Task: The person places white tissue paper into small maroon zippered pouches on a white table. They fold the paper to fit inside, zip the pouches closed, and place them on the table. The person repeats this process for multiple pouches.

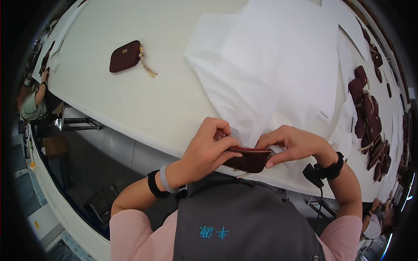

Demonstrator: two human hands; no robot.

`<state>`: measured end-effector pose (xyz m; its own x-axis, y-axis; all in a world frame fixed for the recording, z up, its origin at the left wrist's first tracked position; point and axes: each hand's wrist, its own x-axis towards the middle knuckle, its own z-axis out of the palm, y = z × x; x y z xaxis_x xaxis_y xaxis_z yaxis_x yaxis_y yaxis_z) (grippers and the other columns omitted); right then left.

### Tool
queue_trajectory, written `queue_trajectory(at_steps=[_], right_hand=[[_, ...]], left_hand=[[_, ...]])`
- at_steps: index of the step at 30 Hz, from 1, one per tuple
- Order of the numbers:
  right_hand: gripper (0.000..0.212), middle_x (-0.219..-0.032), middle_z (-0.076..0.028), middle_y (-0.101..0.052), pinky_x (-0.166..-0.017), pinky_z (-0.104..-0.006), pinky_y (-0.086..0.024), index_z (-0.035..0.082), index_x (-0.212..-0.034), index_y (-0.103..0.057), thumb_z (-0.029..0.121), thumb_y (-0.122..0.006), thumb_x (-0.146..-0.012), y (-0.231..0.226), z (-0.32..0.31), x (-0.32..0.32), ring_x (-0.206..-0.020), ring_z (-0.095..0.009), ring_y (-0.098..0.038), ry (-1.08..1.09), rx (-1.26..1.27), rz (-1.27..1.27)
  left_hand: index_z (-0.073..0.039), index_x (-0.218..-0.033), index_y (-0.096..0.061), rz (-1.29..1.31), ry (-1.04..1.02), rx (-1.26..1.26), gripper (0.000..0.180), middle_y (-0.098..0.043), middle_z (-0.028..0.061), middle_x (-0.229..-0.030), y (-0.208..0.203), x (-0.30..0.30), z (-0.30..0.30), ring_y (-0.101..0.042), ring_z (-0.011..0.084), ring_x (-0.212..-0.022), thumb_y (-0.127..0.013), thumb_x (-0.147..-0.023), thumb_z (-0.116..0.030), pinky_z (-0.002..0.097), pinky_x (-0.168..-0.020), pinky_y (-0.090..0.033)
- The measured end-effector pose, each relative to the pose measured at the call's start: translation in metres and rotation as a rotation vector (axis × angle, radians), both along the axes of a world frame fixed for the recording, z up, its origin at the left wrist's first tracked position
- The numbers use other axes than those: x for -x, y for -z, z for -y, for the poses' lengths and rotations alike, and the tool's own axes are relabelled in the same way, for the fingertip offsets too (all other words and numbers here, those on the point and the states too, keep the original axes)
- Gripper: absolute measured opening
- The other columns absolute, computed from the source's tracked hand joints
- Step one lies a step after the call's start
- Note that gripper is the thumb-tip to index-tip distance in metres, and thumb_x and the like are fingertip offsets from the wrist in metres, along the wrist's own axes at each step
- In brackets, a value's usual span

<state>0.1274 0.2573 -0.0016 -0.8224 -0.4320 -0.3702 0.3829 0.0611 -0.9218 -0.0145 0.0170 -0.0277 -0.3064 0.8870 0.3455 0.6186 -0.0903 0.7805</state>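
Both of my hands hold a small dark red zip pouch at the near edge of the white table. My left hand grips its left end, fingers curled over the zip. My right hand pinches the right end, where white tissue paper meets the pouch opening. The large sheets of tissue paper lie spread on the table just beyond my hands. A second dark red pouch with a gold and beige tassel lies alone at the far left of the table.
Several more dark red pouches lie in a row along the right side of the table. Another person sits at far left, and a person's hand shows at lower right. A metal frame stands under the table.
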Motion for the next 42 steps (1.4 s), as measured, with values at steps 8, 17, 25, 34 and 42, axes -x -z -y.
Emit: queue_trajectory(at_steps=[8,17,25,34,42], right_hand=[[0.040,-0.095,-0.013,-0.068,-0.075,-0.0350,-0.049,-0.002,-0.123,-0.062,0.026,-0.073,-0.095,-0.007,0.018,-0.016,-0.084,-0.022,-0.063,-0.134,-0.040,0.019],[0.045,-0.065,-0.003,-0.052,-0.061,-0.0332,-0.043,0.002,-0.083,-0.060,0.043,-0.073,-0.095,-0.005,0.035,-0.010,-0.064,-0.017,-0.052,-0.137,-0.061,0.202],[0.037,-0.071,-0.001,-0.052,-0.063,-0.0315,-0.042,0.003,-0.101,-0.064,0.038,-0.075,-0.095,0.006,0.037,-0.009,-0.069,-0.014,-0.052,-0.280,0.006,0.274],[0.041,-0.090,-0.016,-0.071,-0.079,-0.0413,-0.051,0.002,-0.115,-0.067,0.038,-0.070,-0.096,0.011,0.031,0.005,-0.087,-0.032,-0.067,-0.267,-0.162,-0.016],[0.041,-0.091,-0.017,-0.072,-0.080,-0.0437,-0.051,-0.002,-0.113,-0.069,0.031,-0.073,-0.090,0.005,0.031,-0.001,-0.087,-0.033,-0.068,-0.359,-0.381,-0.026]], left_hand=[[-0.006,-0.092,-0.073,0.445,-0.060,0.023,0.014,-0.044,0.0071,-0.105,0.019,-0.031,0.009,-0.053,0.0155,-0.086,-0.083,-0.082,-0.006,0.0273,-0.073,-0.047],[-0.008,-0.087,-0.074,0.500,0.096,-0.008,0.015,-0.047,0.0046,-0.106,0.016,-0.018,-0.008,-0.048,0.0132,-0.085,-0.086,-0.080,-0.016,0.0266,-0.072,-0.044],[-0.005,-0.086,-0.074,0.656,0.216,0.015,0.019,-0.044,0.0060,-0.109,0.018,-0.019,-0.012,-0.052,0.0163,-0.090,-0.086,-0.081,-0.018,0.0280,-0.080,-0.047],[-0.008,-0.087,-0.072,-0.227,0.092,-0.198,0.027,-0.067,0.0030,-0.108,0.001,0.002,-0.015,-0.055,0.0255,-0.097,-0.084,-0.070,-0.024,0.0389,-0.081,-0.043],[-0.011,-0.097,-0.068,-0.651,0.334,-0.330,0.020,-0.069,0.0042,-0.115,-0.002,-0.007,-0.013,-0.064,0.0271,-0.106,-0.079,-0.085,-0.024,0.0482,-0.106,-0.045]])
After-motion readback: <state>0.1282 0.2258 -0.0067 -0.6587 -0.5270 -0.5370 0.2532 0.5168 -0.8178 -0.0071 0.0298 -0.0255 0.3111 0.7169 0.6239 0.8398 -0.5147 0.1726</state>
